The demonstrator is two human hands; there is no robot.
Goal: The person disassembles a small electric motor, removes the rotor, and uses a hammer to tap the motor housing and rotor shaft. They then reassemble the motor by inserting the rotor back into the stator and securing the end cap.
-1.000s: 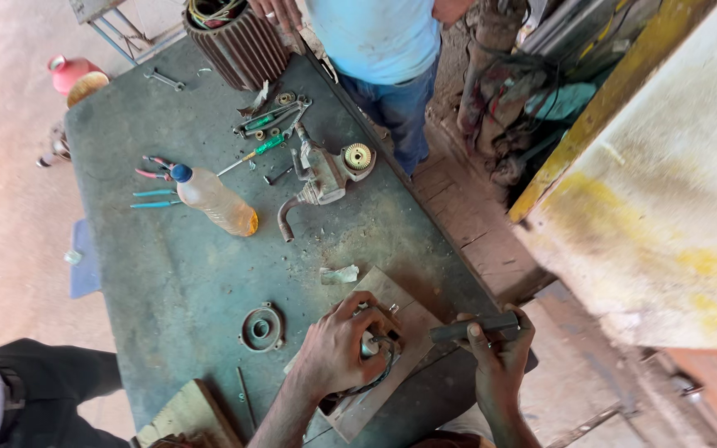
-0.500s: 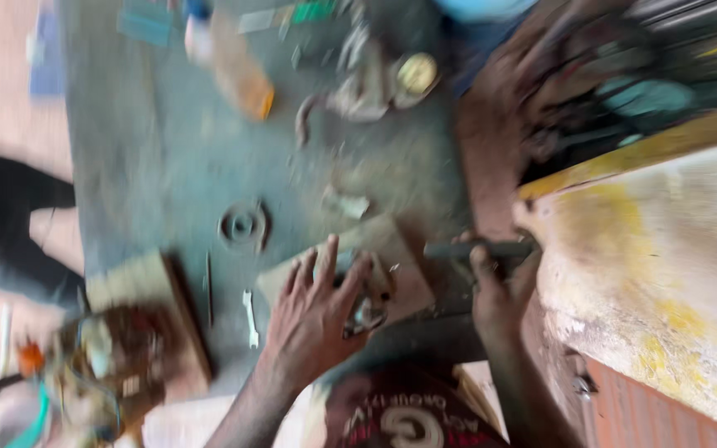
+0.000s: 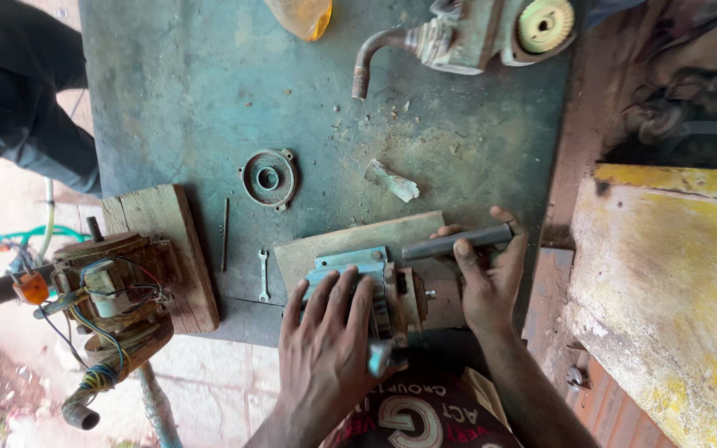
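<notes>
A: Where does the work stand?

B: Mid-strip, by my read. The small motor body (image 3: 375, 290) lies on its side on a flat board (image 3: 358, 241) at the near edge of the green tabletop (image 3: 209, 99). A round end cover (image 3: 268, 177) lies apart on the bare tabletop, with a thin rod (image 3: 225, 235) and a small spanner (image 3: 263, 275) near it. So one cover looks already off; the main casing looks whole, its shaft stub (image 3: 430, 293) showing on the right.

A: Left hand?

B: Left hand (image 3: 325, 348) lies flat over the motor body, fingers spread and pressing down. An open, bracing grip, not closed round anything.

A: Right hand?

B: Right hand (image 3: 487, 278) is wrapped shut round a dark metal bar (image 3: 456, 242), held level just above and beside the motor's shaft end. Whether the bar touches the motor I cannot tell.

A: Anything else about?

B: A wound unit with coloured wires (image 3: 109, 290) on a wooden block (image 3: 159, 249) at left, a pump-like casting (image 3: 466, 33) at the far edge, and a torn scrap (image 3: 392, 181) mid-tabletop. Another person's dark trouser leg (image 3: 26, 108) stands at far left.
</notes>
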